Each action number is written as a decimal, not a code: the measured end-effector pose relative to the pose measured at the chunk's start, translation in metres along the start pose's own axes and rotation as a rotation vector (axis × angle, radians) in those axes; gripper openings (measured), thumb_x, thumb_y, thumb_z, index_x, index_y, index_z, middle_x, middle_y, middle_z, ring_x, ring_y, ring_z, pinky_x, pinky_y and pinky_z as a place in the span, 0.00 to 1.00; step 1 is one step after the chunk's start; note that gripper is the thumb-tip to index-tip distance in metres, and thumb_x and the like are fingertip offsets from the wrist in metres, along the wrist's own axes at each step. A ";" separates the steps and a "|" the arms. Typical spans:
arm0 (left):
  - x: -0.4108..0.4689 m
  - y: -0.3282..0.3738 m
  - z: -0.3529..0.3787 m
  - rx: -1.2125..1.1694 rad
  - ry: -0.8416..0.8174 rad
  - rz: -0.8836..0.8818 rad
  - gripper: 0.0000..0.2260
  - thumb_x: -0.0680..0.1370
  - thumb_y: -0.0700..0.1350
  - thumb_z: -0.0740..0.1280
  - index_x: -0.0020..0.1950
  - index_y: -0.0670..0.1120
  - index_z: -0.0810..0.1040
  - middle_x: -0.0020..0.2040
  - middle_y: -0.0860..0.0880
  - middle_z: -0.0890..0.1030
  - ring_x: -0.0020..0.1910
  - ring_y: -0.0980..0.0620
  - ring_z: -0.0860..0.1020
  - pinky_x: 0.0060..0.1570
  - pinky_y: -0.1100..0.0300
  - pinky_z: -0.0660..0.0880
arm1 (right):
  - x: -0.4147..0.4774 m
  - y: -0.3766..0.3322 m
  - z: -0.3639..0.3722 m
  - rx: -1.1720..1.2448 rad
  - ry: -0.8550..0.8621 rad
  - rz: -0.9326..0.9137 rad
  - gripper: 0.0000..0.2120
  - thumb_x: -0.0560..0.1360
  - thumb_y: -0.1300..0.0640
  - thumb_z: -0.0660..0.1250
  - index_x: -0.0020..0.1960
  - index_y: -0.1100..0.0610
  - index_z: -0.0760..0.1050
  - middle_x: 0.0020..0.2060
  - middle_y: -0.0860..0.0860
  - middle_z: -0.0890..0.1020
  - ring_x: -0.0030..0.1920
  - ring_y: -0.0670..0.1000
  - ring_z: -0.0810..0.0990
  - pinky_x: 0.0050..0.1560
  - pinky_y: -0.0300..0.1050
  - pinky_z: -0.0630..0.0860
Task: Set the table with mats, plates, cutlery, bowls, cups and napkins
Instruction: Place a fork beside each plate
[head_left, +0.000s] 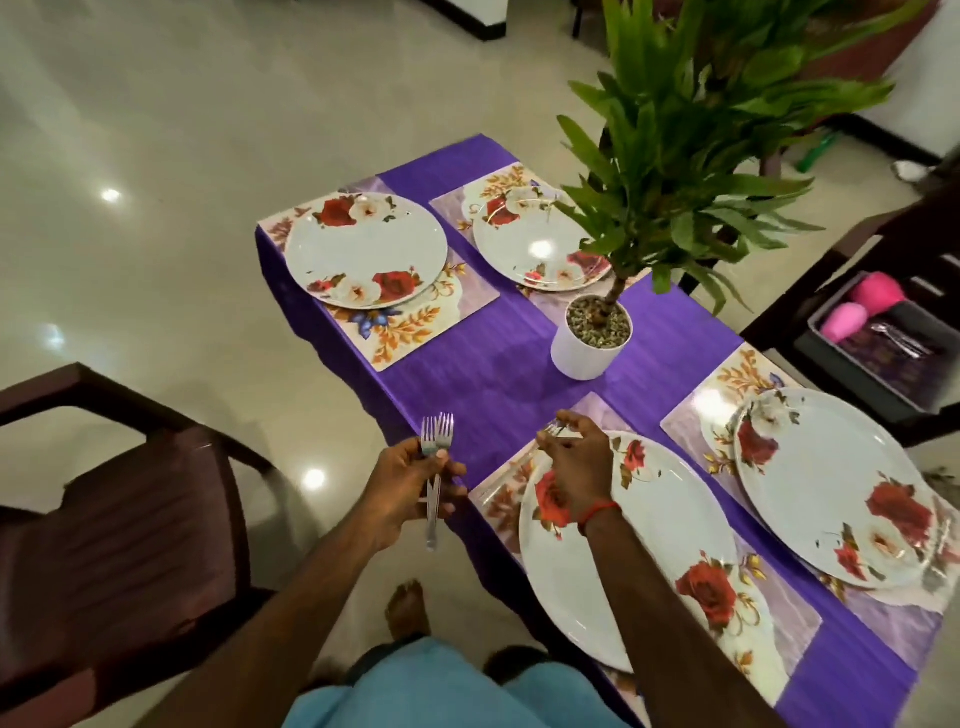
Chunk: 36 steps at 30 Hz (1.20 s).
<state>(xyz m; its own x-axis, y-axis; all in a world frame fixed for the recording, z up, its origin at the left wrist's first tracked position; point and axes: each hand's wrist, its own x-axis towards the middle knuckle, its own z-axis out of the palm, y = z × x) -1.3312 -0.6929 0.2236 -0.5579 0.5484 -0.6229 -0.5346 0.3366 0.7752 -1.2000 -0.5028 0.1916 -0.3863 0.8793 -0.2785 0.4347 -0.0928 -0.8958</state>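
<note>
Purple-clothed table (493, 374): left grip (410, 483) clasps forks (435, 441), tines away; right grip (574, 457) pinches a fork (555, 429) above plate (649, 545).

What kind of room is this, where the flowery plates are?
Most likely a home dining room: a table under a purple cloth, four flowered plates on mats, dark chairs beside it, forks in the left hand and a fork in the right hand.
</note>
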 end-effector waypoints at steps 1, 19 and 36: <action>0.006 0.003 -0.003 0.002 -0.012 -0.007 0.08 0.84 0.41 0.66 0.61 0.43 0.78 0.49 0.41 0.87 0.47 0.38 0.86 0.43 0.45 0.84 | 0.004 0.002 0.003 -0.004 0.020 0.013 0.16 0.73 0.63 0.76 0.59 0.52 0.79 0.52 0.50 0.84 0.53 0.52 0.83 0.55 0.44 0.79; 0.042 0.006 -0.003 0.133 -0.058 -0.103 0.09 0.84 0.42 0.65 0.64 0.46 0.77 0.49 0.43 0.87 0.48 0.41 0.87 0.46 0.43 0.84 | 0.039 0.033 0.009 -0.618 -0.072 -0.012 0.19 0.77 0.50 0.73 0.66 0.54 0.77 0.61 0.52 0.81 0.60 0.55 0.79 0.62 0.52 0.77; 0.049 0.003 0.019 0.193 -0.038 -0.108 0.08 0.84 0.42 0.65 0.63 0.46 0.77 0.49 0.44 0.87 0.47 0.41 0.87 0.45 0.45 0.84 | 0.038 0.035 0.007 -0.967 -0.064 -0.141 0.23 0.81 0.41 0.62 0.71 0.52 0.73 0.66 0.53 0.77 0.62 0.54 0.79 0.59 0.49 0.79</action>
<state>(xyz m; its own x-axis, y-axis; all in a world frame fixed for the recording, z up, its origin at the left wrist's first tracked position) -1.3479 -0.6503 0.1977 -0.4778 0.5287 -0.7015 -0.4567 0.5327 0.7125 -1.2055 -0.4760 0.1475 -0.5167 0.8235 -0.2343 0.8495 0.4591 -0.2598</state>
